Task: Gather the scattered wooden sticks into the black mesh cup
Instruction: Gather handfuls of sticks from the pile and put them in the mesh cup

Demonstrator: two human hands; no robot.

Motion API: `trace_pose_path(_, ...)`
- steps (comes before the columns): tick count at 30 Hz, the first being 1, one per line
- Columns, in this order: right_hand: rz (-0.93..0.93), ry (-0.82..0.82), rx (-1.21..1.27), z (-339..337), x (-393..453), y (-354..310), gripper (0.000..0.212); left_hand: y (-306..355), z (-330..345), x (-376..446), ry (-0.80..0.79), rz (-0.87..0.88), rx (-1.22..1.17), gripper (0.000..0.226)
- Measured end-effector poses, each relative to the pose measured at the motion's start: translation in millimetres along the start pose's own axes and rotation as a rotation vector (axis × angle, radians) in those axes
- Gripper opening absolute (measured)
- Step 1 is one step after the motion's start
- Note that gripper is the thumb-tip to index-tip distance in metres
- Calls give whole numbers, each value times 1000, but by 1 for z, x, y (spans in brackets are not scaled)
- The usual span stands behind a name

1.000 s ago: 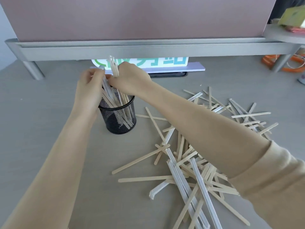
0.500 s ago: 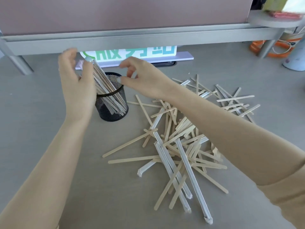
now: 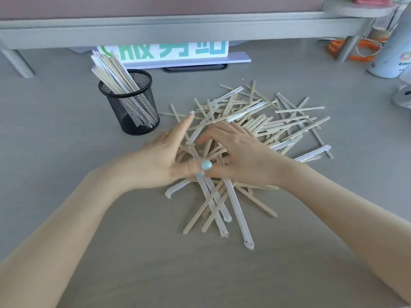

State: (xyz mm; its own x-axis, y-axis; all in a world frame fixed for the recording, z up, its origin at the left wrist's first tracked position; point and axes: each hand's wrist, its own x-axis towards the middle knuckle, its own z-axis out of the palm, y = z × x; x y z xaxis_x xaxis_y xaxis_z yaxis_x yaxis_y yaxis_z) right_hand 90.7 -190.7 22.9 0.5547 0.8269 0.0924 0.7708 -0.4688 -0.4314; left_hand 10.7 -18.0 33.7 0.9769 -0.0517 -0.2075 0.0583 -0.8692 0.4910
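The black mesh cup (image 3: 142, 121) stands upright at the left of the desk, with a bundle of wooden sticks (image 3: 111, 70) leaning to the left inside it. A loose pile of wooden sticks (image 3: 266, 123), some in white paper sleeves, lies to the right of the cup. My left hand (image 3: 164, 156) rests at the pile's left side, fingers stretched out and thumb across a few sticks. My right hand (image 3: 240, 152) lies on top of the pile with its fingers spread. Both hands cover the pile's middle and are blurred.
A white sign with green letters (image 3: 173, 51) stands behind the cup under a grey shelf rail (image 3: 178, 25). At the far right are a shelf leg (image 3: 349, 47), an orange ring (image 3: 360, 47) and a white cylinder (image 3: 391, 56).
Both hands have let go of the bundle in the cup and come down and toward me onto the loose pile. The bundle now leans left in the cup.
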Motion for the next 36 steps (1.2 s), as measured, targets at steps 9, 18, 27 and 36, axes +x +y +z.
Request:
trace_pose_path(9,-55,-249,-211,10,-41,15,110,19,47,-23,-152,42,361,121)
trace_pose_path(18,128,-149,-169,-6,-36,43,102,-13,36,-7,158,33,380,106)
trace_pose_path(27,116,-17,-85,-7,-32,54,49,-29,43,4,503,188,438,38)
trace_pose_path(36,80,73,-171,8,-28,49,52,-17,50,7,560,114,351,21)
